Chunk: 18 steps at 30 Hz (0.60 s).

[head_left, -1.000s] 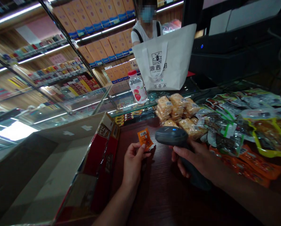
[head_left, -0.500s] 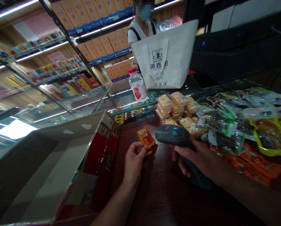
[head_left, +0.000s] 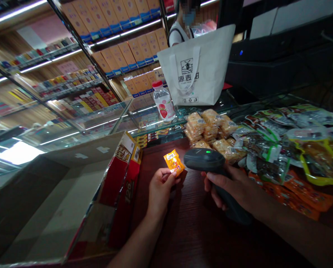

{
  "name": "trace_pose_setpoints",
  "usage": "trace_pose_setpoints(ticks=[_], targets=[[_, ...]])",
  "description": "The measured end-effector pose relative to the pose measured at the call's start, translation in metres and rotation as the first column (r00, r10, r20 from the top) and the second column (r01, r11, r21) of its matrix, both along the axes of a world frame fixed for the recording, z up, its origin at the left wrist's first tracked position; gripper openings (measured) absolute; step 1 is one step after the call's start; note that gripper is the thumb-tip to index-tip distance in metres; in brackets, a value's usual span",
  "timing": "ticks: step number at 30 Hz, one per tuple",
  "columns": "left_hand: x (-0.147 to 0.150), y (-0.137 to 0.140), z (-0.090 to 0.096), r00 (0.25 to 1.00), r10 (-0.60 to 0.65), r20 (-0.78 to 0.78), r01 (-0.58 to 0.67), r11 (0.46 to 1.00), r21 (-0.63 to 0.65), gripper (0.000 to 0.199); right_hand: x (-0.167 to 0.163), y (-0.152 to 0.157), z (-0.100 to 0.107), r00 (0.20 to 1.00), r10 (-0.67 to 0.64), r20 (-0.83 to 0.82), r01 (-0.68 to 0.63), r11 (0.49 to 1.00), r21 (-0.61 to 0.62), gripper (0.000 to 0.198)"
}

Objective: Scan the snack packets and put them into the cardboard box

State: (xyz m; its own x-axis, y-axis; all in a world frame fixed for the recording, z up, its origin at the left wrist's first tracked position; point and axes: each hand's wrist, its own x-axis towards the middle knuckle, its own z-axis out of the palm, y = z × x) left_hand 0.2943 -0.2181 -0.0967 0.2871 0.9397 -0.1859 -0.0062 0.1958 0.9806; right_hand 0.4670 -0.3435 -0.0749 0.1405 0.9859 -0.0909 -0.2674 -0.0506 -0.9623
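Between the thumb and fingers of my left hand (head_left: 161, 188) is pinched a small orange snack packet (head_left: 173, 162), its barcode label facing up and brightly lit. My right hand (head_left: 236, 190) is wrapped around the handle of a dark barcode scanner (head_left: 204, 159). A green light glows on top of the scanner, and its head points left at the packet, a short gap apart. More orange packets (head_left: 297, 191) lie beyond my right wrist, partly hidden by it.
An open cardboard box (head_left: 118, 175) stands at the left. Behind are wrapped crackers (head_left: 208, 126), bagged snacks (head_left: 278, 145), a red-capped bottle (head_left: 164, 102) and a white tote bag (head_left: 208, 70) on the glass counter. A masked person (head_left: 180, 31) stands beyond the bag.
The scanner's light has turned from blue to green, and the packet now shines brightly. My hands have barely moved. The person behind the bag has shifted right.
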Motion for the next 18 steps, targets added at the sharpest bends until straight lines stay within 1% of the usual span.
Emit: trace_pose_setpoints(ticks=[4,6,8,10,12,15,16,18], targets=[[0.001,0.001,-0.004,0.999,0.011,0.044,-0.011,1.000,-0.004,0.034,-0.001,-0.001,0.003,1.000,-0.025,-0.008,0.025,0.999,-0.030,0.049],[0.001,-0.001,0.000,0.998,0.030,0.056,-0.034,0.997,0.069,0.033,0.000,-0.003,0.003,0.999,-0.038,-0.018,0.038,0.999,-0.033,0.046],[-0.003,-0.005,0.011,0.995,0.067,0.073,-0.079,0.980,0.183,0.030,0.001,-0.005,0.003,1.000,-0.020,-0.013,0.020,0.999,-0.030,0.043],[-0.011,-0.012,0.030,0.986,0.123,0.112,-0.149,0.954,0.260,0.026,0.003,-0.007,0.002,1.000,-0.011,-0.006,0.011,0.999,-0.033,0.043],[-0.024,-0.022,0.057,0.966,0.192,0.174,-0.234,0.934,0.269,0.024,0.003,-0.008,0.004,0.999,-0.037,-0.021,0.036,0.999,-0.039,0.043],[-0.055,-0.035,0.102,0.925,0.303,0.230,-0.359,0.894,0.268,0.026,0.001,-0.011,0.010,0.995,-0.079,-0.054,0.077,0.996,-0.038,0.040],[-0.068,-0.037,0.116,0.909,0.349,0.229,-0.406,0.866,0.290,0.026,0.000,-0.012,0.012,0.996,-0.078,-0.053,0.076,0.996,-0.039,0.040],[-0.097,-0.034,0.141,0.872,0.448,0.197,-0.490,0.790,0.369,0.026,0.000,-0.015,0.015,0.997,-0.071,-0.038,0.069,0.997,-0.044,0.040]])
